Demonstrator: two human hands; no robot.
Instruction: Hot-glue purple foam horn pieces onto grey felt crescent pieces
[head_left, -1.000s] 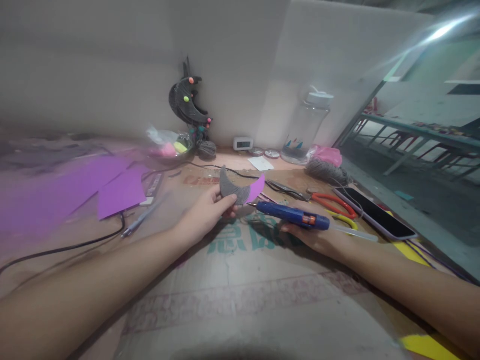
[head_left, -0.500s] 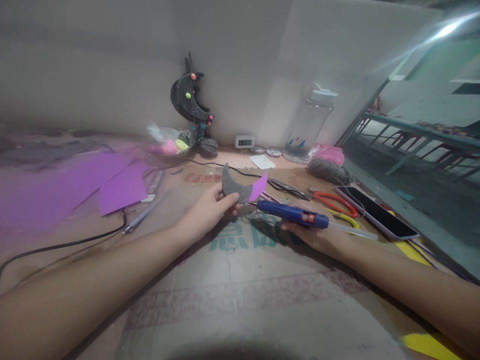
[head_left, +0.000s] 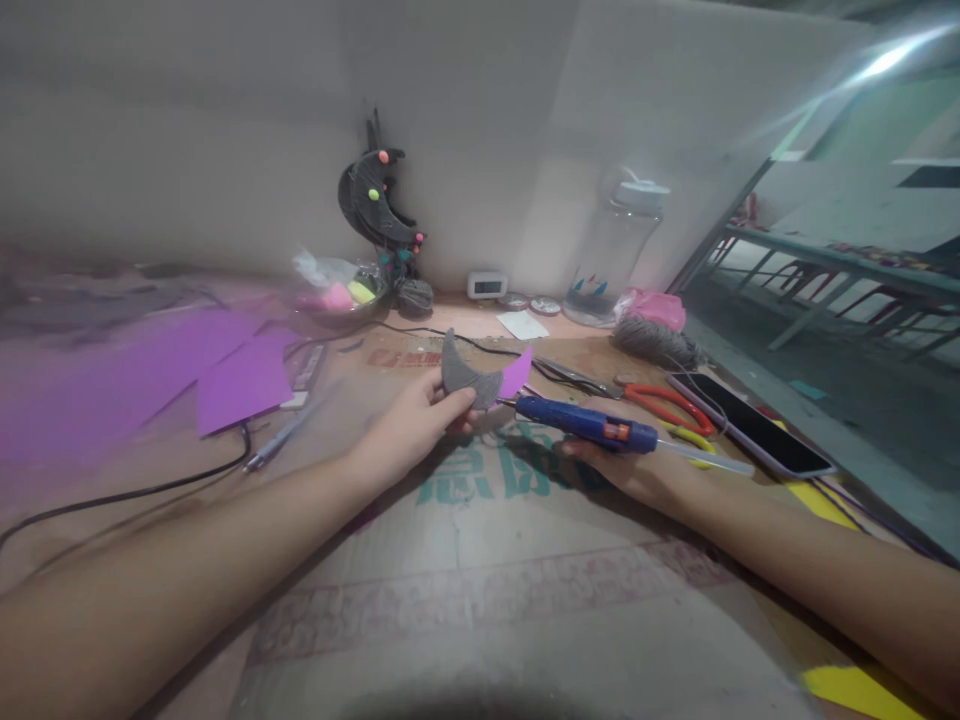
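Between thumb and fingers, my left hand pinches a crescent moon cutout. Grey yarn covers most of the crescent, while its right tip is bare purple. My right hand is wrapped around a blue hot glue gun, partly hidden behind it. A clear glue stick sticks out of the gun's rear. The nozzle points left, at the crescent's lower edge near where grey meets purple; I cannot tell whether it touches.
Purple sheets and a pen lie left. Orange-handled scissors, a phone and grey yarn lie right. Along the wall stand a bottle, a small clock, a bowl and a decorated dark moon.
The view has shifted very slightly. The nozzle sits a touch further right along the crescent's lower edge; both hands keep their holds.
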